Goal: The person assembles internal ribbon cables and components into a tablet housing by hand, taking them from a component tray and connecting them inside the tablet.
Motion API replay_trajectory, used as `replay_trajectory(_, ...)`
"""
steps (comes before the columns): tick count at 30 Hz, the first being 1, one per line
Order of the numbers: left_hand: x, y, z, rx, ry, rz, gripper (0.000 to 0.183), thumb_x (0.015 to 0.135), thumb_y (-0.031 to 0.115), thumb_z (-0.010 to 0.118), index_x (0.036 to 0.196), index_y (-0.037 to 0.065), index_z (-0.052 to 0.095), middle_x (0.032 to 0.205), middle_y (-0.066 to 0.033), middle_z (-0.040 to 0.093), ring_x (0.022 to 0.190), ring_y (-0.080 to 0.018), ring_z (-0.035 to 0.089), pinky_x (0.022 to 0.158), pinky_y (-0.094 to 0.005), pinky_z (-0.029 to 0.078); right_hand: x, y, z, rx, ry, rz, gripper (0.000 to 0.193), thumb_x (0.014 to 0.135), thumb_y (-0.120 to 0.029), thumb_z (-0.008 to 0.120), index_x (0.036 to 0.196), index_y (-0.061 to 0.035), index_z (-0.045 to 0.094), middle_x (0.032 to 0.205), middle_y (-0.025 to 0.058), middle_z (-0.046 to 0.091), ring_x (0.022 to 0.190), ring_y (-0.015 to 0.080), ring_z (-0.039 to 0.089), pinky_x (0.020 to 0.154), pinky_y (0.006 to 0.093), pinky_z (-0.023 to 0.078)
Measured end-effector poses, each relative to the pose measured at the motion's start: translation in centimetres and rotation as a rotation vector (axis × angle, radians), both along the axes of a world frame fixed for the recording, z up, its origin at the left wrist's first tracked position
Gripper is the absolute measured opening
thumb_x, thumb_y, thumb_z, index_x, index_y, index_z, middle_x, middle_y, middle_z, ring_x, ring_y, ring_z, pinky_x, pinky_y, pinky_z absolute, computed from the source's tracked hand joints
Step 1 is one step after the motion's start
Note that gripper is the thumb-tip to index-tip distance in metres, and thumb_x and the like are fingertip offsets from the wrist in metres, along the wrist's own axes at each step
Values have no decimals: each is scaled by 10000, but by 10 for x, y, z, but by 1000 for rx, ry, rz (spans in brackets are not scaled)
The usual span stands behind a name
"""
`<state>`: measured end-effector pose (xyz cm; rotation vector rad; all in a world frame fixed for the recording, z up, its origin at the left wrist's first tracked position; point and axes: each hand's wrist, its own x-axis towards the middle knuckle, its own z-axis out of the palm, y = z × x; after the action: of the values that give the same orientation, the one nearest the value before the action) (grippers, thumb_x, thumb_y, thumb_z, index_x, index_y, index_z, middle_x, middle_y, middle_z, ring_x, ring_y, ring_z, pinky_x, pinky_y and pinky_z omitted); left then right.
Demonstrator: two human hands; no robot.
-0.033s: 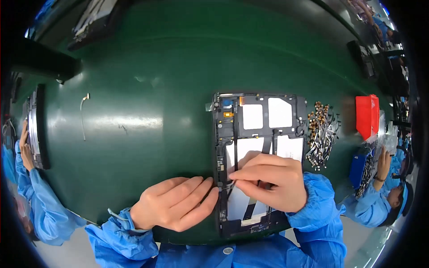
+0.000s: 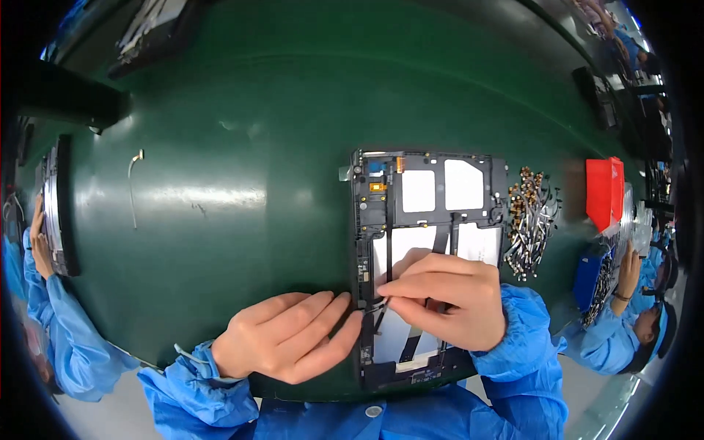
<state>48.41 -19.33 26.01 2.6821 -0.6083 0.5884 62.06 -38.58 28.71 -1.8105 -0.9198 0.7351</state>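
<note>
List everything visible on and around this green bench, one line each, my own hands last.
Bench mat: one, dark green, fills the view.
Opened tablet frame: one, black with white panels, centre right.
Small cable parts pile: many, silver and brass, right of the frame.
Red box: one, far right.
Blue tray: one, below the red box.
Loose cable: one, pale, left.
Co-workers' sleeves: blue, both edges.
Left hand: at the frame's left edge.
Right hand: on the frame, pinching a thin cable.

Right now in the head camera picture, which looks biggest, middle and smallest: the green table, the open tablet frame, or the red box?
1. Green table, by far the largest.
2. Open tablet frame.
3. Red box, smallest, though it sits near the bent rim, which may shrink it.
</note>
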Motion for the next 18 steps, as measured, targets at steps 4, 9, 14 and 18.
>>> replay_trajectory(4,2,0,-6,3,-2,5,190,741,101,623,921,122,681,929,-36,681,824,-138,646,701,-207,517,1,0,-9,40,-65,2,188,742,19,739,924,-20,710,814,74,640,622,183,620,523,272,507)
replay_trajectory(9,2,-8,-6,0,-7,34,154,723,87,650,871,126,666,869,-38,671,774,-157,644,649,-223,507,0,1,-9,62,-59,-3,190,736,29,733,917,-21,707,819,74,639,640,198,627,541,285,517)
replay_trajectory(14,4,-8,2,33,2,32,186,674,96,674,858,123,663,757,-35,630,701,-166,628,596,-237,507,0,0,-6,10,-3,2,160,757,27,718,910,-15,700,821,79,637,613,173,620,511,262,493)
replay_trajectory(18,-2,-3,5,84,27,8,178,667,99,652,843,97,683,705,-11,567,681,-141,595,658,-250,525,0,-2,-6,4,-41,10,150,769,20,716,915,-12,703,833,71,651,601,141,615,503,241,489)
